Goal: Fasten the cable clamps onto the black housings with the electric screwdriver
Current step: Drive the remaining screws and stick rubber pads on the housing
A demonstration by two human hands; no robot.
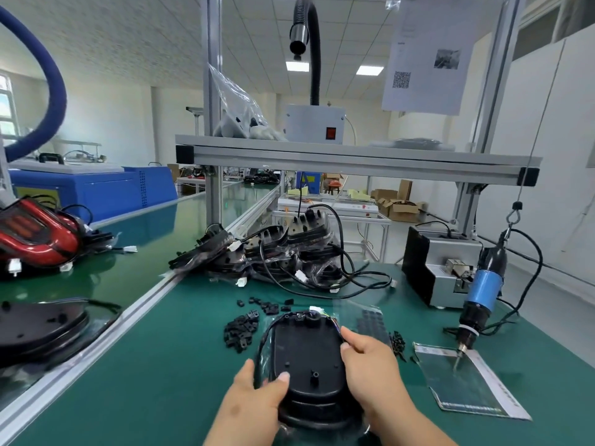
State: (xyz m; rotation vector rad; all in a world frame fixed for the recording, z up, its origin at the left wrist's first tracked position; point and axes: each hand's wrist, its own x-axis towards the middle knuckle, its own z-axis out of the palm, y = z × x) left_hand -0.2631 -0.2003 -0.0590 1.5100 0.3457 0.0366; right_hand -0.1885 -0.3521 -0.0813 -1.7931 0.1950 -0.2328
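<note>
1. My left hand (254, 400) grips the near left edge of the housing (306, 358), with the thumb pressed on its top and the other fingers curled under, out of sight
2. My right hand (370, 371) grips the housing's right rim, thumb and forefinger bent onto the edge where a thin black cable (262, 342) loops round it
3. The housing lies on the green mat (161, 381) between my two hands, its long side running away from my fingertips, with a white plug (315, 309) at the far end
4. The clamps (241, 329) sit in a loose heap just beyond my left thumb and to its left, with a few more scattered farther out
5. The screwdriver (483, 291) hangs tilted from a hook, well to the right of my right fingers, its bit down on a clear bag (467, 381)
6. Small black screws (397, 341) lie just right of my right knuckles, between them and the bag
7. Past the clamps, well beyond my fingertips, is a pile (289, 252) of more housings with tangled cables
8. A grey feeder (434, 268) stands behind the screwdriver, and a red lamp (35, 236) lies far off to the left of my left hand
</note>
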